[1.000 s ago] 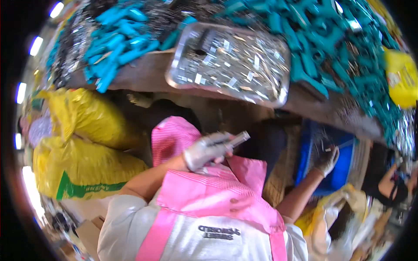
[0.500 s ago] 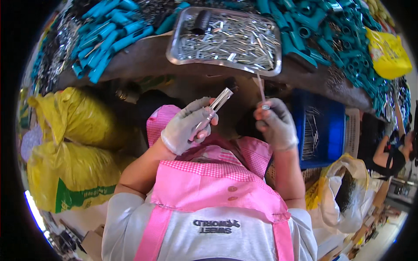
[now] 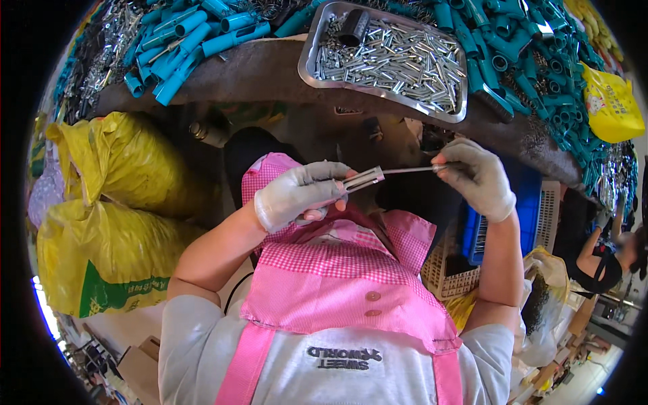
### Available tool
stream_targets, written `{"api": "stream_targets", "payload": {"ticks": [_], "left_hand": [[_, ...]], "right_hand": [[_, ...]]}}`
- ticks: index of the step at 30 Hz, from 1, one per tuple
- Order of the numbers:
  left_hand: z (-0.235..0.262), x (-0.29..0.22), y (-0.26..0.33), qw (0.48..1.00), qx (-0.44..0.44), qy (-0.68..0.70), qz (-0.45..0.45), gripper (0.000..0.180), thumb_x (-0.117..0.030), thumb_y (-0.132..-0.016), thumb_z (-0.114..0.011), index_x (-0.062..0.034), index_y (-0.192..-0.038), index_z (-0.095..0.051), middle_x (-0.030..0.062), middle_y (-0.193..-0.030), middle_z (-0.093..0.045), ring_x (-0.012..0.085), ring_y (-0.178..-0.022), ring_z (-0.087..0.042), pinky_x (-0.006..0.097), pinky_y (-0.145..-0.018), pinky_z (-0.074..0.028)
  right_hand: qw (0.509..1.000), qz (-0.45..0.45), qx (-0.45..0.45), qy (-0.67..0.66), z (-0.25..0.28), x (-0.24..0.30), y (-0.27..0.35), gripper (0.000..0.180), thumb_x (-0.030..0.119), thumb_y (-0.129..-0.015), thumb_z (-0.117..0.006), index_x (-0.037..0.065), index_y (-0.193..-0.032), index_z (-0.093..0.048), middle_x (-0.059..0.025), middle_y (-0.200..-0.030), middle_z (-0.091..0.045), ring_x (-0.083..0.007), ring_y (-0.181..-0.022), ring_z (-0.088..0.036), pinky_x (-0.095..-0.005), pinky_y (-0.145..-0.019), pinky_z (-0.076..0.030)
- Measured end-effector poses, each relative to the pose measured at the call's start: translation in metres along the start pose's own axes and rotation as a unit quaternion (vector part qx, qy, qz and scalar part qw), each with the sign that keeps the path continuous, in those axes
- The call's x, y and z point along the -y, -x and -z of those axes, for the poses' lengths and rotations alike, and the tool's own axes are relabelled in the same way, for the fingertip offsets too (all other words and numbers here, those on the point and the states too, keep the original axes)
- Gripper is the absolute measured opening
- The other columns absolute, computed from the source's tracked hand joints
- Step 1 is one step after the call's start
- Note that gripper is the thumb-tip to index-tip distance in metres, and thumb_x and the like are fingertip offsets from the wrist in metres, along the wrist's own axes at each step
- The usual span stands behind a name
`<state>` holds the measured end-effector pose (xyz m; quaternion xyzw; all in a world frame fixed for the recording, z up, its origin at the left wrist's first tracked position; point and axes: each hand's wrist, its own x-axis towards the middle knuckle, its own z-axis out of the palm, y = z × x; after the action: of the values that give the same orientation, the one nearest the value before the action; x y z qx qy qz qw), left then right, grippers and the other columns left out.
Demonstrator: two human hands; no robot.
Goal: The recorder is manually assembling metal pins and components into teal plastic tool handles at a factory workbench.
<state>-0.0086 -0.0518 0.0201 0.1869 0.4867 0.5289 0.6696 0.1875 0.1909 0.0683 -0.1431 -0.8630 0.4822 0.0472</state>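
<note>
In front of my apron, my left hand [image 3: 297, 196], in a pale glove with bare fingertips, grips a slotted silver metal tube [image 3: 365, 179] that points right. My right hand [image 3: 480, 179], gloved the same way, pinches a thin metal rod [image 3: 408, 170] between thumb and fingers. The rod lies nearly level, its left tip at the tube's end; I cannot tell whether it is inside. Beyond the hands, a metal tray [image 3: 378, 90] holds many short silver pins and a black cylinder [image 3: 354, 28].
Teal plastic handles [image 3: 196, 40] are heaped left of the tray, more teal parts [image 3: 506, 50] right of it. Yellow sacks [image 3: 115, 250] stand at left. A blue crate [image 3: 528, 216] and a yellow bag [image 3: 607, 108] are at right. Another person [image 3: 599, 260] sits far right.
My right hand has moved right and tipped the rod from upright to nearly level, its tip now at the tube. The tube has turned flatter. The view has shifted slightly.
</note>
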Motion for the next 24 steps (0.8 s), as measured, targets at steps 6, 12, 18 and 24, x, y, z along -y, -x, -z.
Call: {"api": "stream_targets", "payload": {"ticks": [6,12,18,24], "left_hand": [[0.003,0.002,-0.007,0.998,0.049,-0.043,0.015,0.037,-0.016,-0.094,-0.052,-0.0033,-0.128,-0.048,0.0035,-0.081,-0.058,0.0024,-0.052,-0.041,0.016,-0.046,-0.034],[0.011,0.001,-0.003,0.997,0.063,-0.018,0.042,0.04,-0.014,-0.093,-0.052,-0.0011,-0.13,-0.046,0.0053,-0.082,-0.057,0.0038,-0.054,-0.04,0.017,-0.048,-0.033],[0.015,0.005,-0.003,0.997,0.06,-0.025,0.034,0.042,-0.016,-0.093,-0.053,-0.0005,-0.132,-0.044,0.006,-0.082,-0.057,0.004,-0.055,-0.041,0.017,-0.047,-0.033],[0.017,0.008,-0.008,0.99,0.107,0.06,0.067,0.045,-0.015,-0.093,-0.053,0.0014,-0.133,-0.042,0.0068,-0.082,-0.057,0.0042,-0.055,-0.041,0.017,-0.047,-0.033]], "right_hand": [[0.989,-0.075,0.079,-0.098,-0.03,0.01,-0.013,0.015,-0.008,-0.08,-0.061,-0.004,-0.094,-0.062,-0.0057,-0.092,-0.057,-0.0117,-0.086,-0.061,-0.0227,-0.076,-0.05],[0.98,-0.1,0.091,-0.147,-0.035,0.011,-0.019,0.016,-0.008,-0.08,-0.062,-0.006,-0.096,-0.061,-0.0053,-0.092,-0.057,-0.0108,-0.086,-0.061,-0.0226,-0.077,-0.05],[0.994,-0.069,0.07,-0.052,-0.029,0.011,-0.018,0.014,-0.008,-0.079,-0.062,-0.007,-0.093,-0.062,-0.006,-0.091,-0.058,-0.0114,-0.084,-0.061,-0.0226,-0.075,-0.049],[0.964,-0.165,0.104,-0.178,-0.032,0.017,-0.016,0.014,-0.008,-0.078,-0.062,-0.005,-0.091,-0.063,-0.0047,-0.087,-0.06,-0.0106,-0.079,-0.06,-0.022,-0.071,-0.049]]}}
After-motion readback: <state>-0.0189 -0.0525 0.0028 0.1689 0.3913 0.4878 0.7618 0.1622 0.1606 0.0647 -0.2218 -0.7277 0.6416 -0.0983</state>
